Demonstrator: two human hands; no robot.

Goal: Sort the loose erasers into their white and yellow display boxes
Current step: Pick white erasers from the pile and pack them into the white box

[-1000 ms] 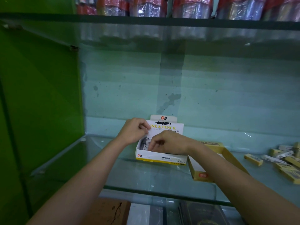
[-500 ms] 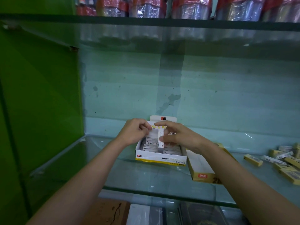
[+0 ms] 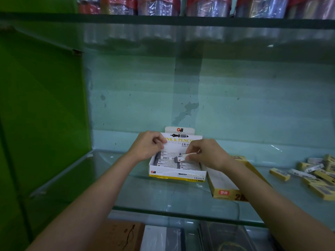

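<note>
Erasers fill the white box: left hand pinches its back flap, right hand pinches one eraser just above the rows, seemingly slotting it in. Next, ease it flat. Yellow box and loose erasers lie rightward; shelf offers room leftward.

The right hand has drawn back rightward, tipping its pinched white-sleeved grey eraser from upright to flat (over the box's rows).
</note>
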